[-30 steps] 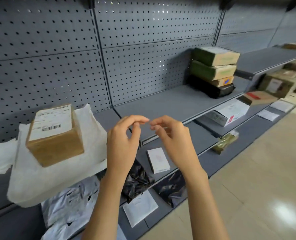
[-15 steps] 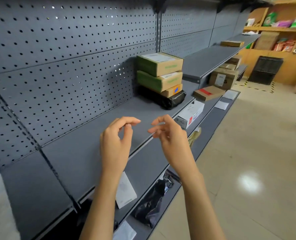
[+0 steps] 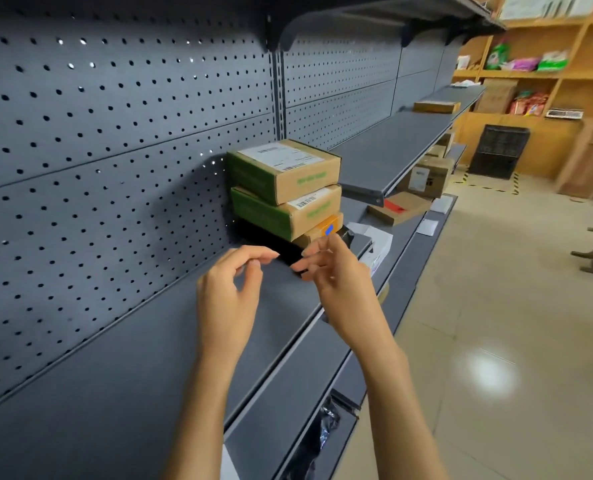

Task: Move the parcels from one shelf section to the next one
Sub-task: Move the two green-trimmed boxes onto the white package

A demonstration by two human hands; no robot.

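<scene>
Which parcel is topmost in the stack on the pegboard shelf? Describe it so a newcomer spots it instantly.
Find the grey shelf along the perforated back panel; at its far end, against the upright, stands a stack of parcels. The top parcel is a flat cardboard box with a green side and a white shipping label on its lid. Unlike the similar box below, nothing rests on it.

The grey shelf (image 3: 142,368) lies bare in front of the parcel stack (image 3: 288,192), giving open passage along it. The stack fills the shelf's far end against the pegboard (image 3: 115,150); the raised next shelf (image 3: 388,150) beyond it is bare too.
</scene>
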